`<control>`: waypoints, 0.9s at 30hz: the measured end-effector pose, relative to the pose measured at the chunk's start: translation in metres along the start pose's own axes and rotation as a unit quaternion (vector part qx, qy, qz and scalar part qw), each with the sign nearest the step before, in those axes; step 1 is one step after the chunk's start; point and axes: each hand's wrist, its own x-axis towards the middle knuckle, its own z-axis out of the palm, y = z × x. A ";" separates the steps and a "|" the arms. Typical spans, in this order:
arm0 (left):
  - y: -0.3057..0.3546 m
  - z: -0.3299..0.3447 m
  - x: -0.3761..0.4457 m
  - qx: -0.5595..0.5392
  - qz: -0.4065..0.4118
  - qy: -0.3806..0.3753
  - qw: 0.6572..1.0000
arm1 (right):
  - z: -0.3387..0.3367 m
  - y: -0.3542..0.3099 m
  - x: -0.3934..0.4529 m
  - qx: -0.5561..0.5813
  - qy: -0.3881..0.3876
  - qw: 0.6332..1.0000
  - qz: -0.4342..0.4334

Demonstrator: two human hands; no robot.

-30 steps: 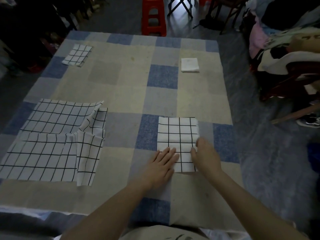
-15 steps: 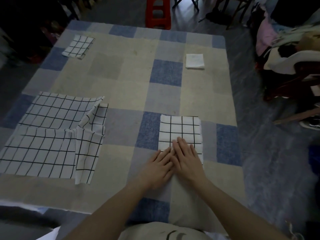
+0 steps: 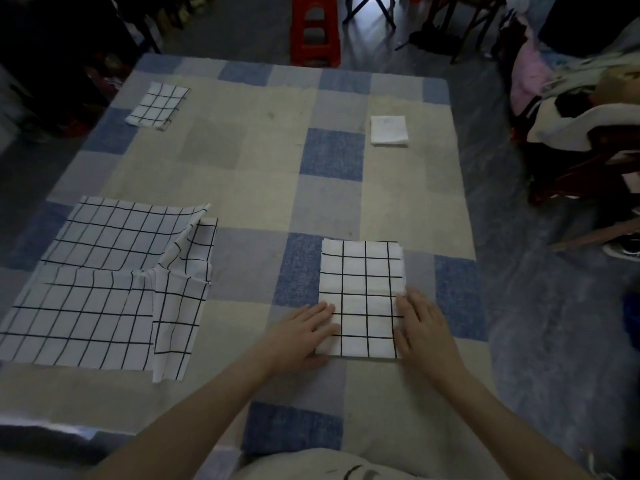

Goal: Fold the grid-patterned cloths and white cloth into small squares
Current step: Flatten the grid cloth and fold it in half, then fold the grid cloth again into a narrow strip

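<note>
Now folded grid cloth lies between flat, unclenched left hand and right hand, fingertips pressing near edges.

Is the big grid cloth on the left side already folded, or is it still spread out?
Mostly spread. The big grid cloth lies flat and wide over the checked table cover; only its right edge is turned over and rumpled.

Folded grid cloth near; unfolded one left (rumpled); small grid square, white square far.
</note>
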 end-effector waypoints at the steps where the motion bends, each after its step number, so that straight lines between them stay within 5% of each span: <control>1: 0.001 0.001 0.002 0.012 0.016 0.004 1.000 | -0.001 -0.003 -0.002 0.004 0.008 1.000 -0.018; 6: 0.006 -0.009 0.008 0.035 0.037 0.079 0.996 | 0.000 -0.012 -0.017 -0.037 -0.046 0.993 -0.098; 9: 0.008 -0.024 0.015 -0.044 0.005 0.078 0.996 | -0.009 -0.006 -0.014 -0.042 -0.055 0.992 -0.107; 13: 0.002 -0.042 0.026 -0.118 -0.090 0.085 0.985 | -0.018 0.018 0.009 0.113 -0.054 0.992 -0.021; 16: -0.005 -0.049 0.029 -0.241 -0.139 0.124 0.952 | -0.022 0.027 0.023 0.178 -0.041 0.983 0.022; 20: -0.014 -0.048 0.029 -0.418 -0.239 0.168 0.860 | -0.027 0.026 0.033 0.278 -0.027 0.957 0.082; 27: -0.029 -0.033 0.038 -0.409 -0.325 0.157 0.838 | -0.033 0.022 0.061 0.374 -0.016 0.914 0.159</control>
